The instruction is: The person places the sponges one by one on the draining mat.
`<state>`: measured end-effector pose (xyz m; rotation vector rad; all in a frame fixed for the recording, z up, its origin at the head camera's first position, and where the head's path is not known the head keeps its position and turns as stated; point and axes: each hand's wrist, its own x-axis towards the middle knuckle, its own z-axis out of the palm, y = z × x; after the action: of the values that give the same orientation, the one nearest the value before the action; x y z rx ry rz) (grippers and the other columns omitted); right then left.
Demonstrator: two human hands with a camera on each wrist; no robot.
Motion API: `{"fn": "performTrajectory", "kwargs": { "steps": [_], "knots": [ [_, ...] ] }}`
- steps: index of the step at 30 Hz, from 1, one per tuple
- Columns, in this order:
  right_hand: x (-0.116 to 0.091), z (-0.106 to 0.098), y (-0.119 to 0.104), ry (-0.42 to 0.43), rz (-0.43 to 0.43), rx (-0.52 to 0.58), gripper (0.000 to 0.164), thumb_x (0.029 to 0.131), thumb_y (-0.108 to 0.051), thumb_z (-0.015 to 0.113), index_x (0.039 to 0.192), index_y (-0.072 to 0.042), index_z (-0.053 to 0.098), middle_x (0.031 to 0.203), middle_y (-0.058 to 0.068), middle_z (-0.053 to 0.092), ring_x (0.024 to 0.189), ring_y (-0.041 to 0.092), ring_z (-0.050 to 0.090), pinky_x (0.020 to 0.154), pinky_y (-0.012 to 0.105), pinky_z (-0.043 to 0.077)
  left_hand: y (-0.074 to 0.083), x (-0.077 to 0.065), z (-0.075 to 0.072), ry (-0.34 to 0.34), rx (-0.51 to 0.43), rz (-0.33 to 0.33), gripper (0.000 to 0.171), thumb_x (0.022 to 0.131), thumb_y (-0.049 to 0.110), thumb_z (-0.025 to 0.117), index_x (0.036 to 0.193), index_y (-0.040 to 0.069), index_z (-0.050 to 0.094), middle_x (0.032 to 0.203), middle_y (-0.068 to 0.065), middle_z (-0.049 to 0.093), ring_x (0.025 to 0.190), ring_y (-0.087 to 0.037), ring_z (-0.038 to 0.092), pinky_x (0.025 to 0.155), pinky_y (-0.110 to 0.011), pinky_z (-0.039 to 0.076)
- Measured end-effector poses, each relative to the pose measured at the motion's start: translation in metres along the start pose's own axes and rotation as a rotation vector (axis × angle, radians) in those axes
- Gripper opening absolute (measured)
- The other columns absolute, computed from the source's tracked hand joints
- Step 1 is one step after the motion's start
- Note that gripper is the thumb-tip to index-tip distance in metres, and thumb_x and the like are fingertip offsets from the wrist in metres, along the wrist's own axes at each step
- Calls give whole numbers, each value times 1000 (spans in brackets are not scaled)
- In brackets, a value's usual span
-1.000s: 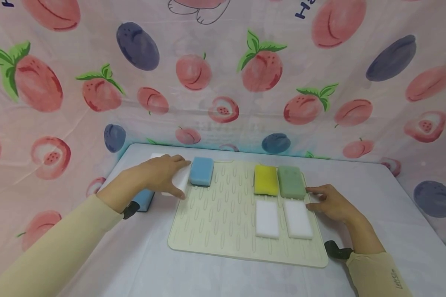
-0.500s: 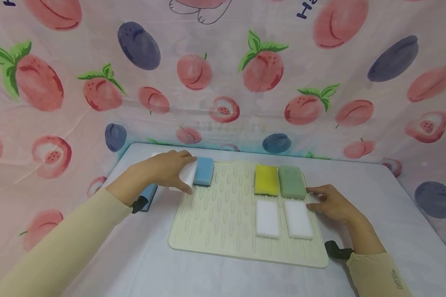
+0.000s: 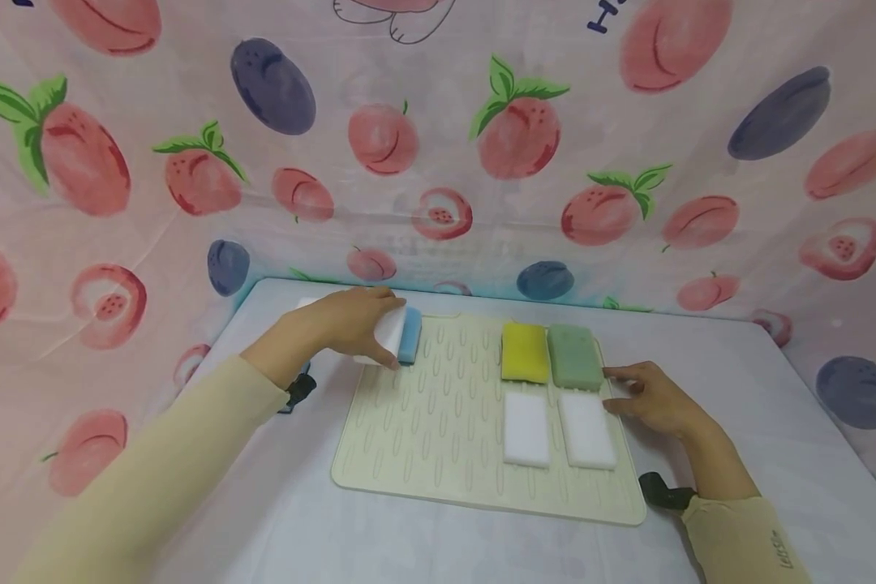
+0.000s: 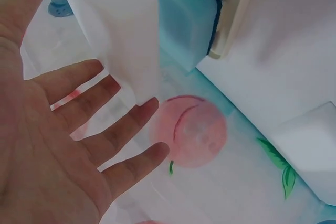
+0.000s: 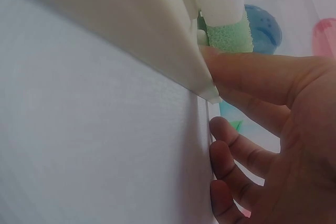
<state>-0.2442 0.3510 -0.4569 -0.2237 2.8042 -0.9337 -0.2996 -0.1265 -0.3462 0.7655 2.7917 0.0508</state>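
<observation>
A: Where is the smooth, white, rectangular foam block (image 3: 388, 334)?

B: Pinched between thumb and fingertips of the left hand (image 3: 352, 319), at the far-left corner of the cream, ridged, rubbery-looking mat (image 3: 427, 462). Whether it touches the sky-blue, dark-based foam sponge (image 3: 411, 337) beside it, we cannot tell.

A: The danger?

B: A sideways nudge could skew that sponge; a slack pinch could drop the block crooked.

A: And the right hand (image 3: 650, 397)?

B: Fingers loosely bent, touching the mat's right edge; pushing could shift everything.
</observation>
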Motion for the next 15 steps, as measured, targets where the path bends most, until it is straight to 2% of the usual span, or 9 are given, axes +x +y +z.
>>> {"fn": "performTrajectory", "kwargs": {
  "steps": [15],
  "knots": [
    [2, -3, -3, -26, 33, 5, 65, 86, -18, 82, 143, 5, 58, 140, 33, 47, 121, 50, 50, 97, 65, 47, 12, 28, -9, -27, 0, 36, 106, 78, 63, 83, 161, 12, 39, 161, -11, 40, 145, -33, 47, 121, -49, 41]
  ]
}}
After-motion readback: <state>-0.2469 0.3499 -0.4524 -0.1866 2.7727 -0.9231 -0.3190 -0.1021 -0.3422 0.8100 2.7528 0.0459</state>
